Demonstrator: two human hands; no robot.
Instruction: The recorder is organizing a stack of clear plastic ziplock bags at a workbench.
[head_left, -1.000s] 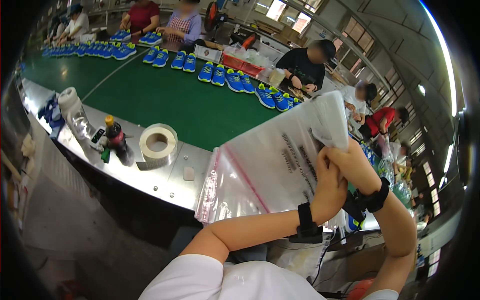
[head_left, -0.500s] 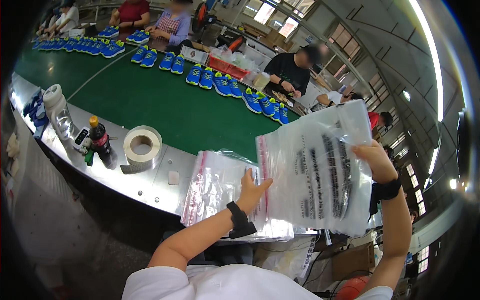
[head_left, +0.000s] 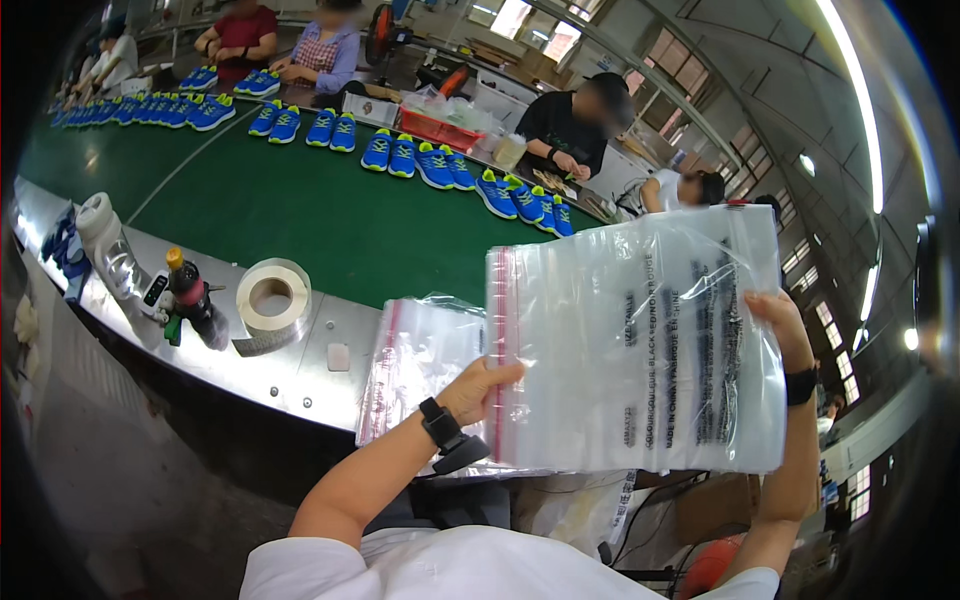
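Note:
A stack of clear plastic bags (head_left: pixel 590 370) with dark print and a red-pink strip is held up in front of me. My left hand (head_left: pixel 476 390) pinches its left edge by the strip, thumb on top and the other fingers hidden behind. At the opposite edge, my right hand (head_left: pixel 782 322) is closed on the same bags. More clear bags with pink strips (head_left: pixel 425 350) lie on the metal table edge, partly covered by the raised stack and my left hand.
A label roll (head_left: pixel 272 300), a dark drink bottle (head_left: pixel 197 295) and a clear flask (head_left: pixel 110 245) stand on the metal edge (head_left: pixel 325 390). Beyond, blue shoes (head_left: pixel 435 165) line the green conveyor belt (head_left: pixel 330 225). Several people work on its far side, near a red basket (head_left: pixel 437 128).
My left hand has closed from spread fingers onto the strip edge of the bags. The stack has turned more level and flat, and my right hand has shifted right and slightly down.

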